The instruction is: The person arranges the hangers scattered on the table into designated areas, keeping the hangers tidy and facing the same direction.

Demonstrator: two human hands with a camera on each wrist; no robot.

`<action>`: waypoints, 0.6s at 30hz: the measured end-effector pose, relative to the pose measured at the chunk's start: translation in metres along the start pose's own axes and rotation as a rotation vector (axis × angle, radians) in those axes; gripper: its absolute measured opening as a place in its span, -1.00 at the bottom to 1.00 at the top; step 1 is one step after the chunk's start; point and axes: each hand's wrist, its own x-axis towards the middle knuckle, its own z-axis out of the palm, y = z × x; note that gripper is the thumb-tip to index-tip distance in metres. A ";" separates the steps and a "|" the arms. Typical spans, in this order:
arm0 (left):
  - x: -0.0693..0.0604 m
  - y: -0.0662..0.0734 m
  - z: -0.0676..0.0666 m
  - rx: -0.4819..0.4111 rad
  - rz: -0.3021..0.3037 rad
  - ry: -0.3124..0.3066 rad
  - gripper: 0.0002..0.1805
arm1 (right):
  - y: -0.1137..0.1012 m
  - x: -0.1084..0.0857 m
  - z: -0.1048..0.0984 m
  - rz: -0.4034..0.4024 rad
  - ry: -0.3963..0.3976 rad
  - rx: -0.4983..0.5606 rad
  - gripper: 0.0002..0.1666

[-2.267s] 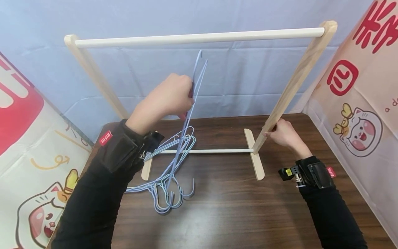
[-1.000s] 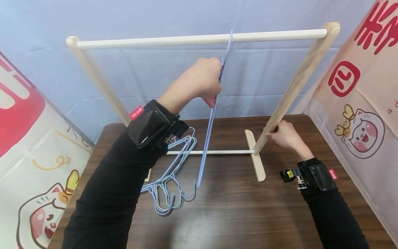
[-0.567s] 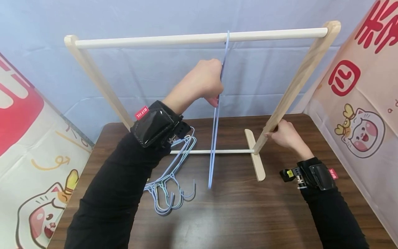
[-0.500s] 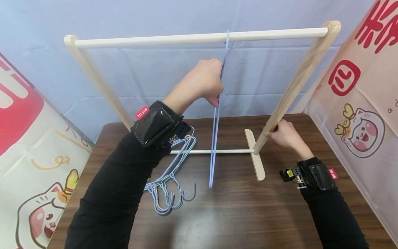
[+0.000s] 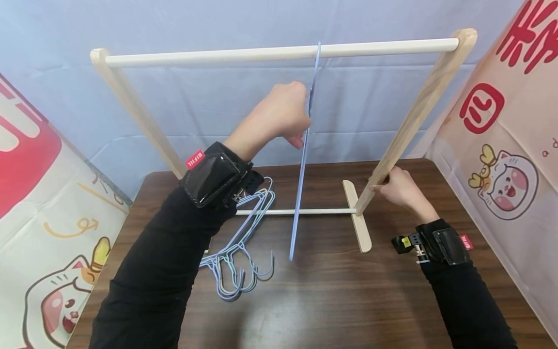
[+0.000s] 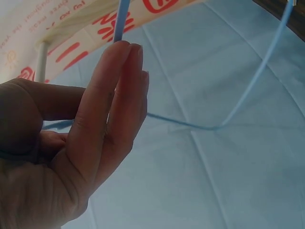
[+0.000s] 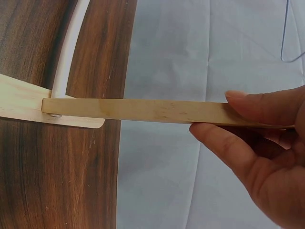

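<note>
My left hand (image 5: 285, 111) pinches a thin blue clothes hanger (image 5: 300, 194) just below its hook. The hook lies over the white top rod (image 5: 209, 56) of a wooden garment rack, and the hanger hangs edge-on to the head view. Close up in the left wrist view, the hanger's wire (image 6: 186, 122) passes behind the fingers. My right hand (image 5: 398, 186) grips the rack's right upright (image 5: 414, 116) low down. In the right wrist view, thumb and fingers are on either side of that upright (image 7: 143, 109).
More blue hangers (image 5: 235, 254) lie in a tangled pile on the dark wooden table (image 5: 340, 300), across the rack's lower bar (image 5: 327, 211). The left sleeve hides part of the pile. Printed cloth stands at both sides, with blue cloth behind.
My left hand has lifted the hanger up and right from above the pile, bringing its hook over the top rod. Lately its lower end swung slightly left. The right hand stays on the upright.
</note>
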 end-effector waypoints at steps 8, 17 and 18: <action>-0.002 -0.009 0.000 0.025 -0.009 0.005 -0.79 | 0.001 0.001 0.000 0.003 0.002 0.004 -0.59; 0.000 -0.030 0.008 0.065 -0.012 -0.001 -0.86 | 0.000 0.001 0.000 -0.007 0.002 0.017 -0.60; 0.000 -0.032 0.009 0.064 -0.010 -0.004 -0.86 | 0.000 0.001 0.000 -0.007 0.001 0.017 -0.60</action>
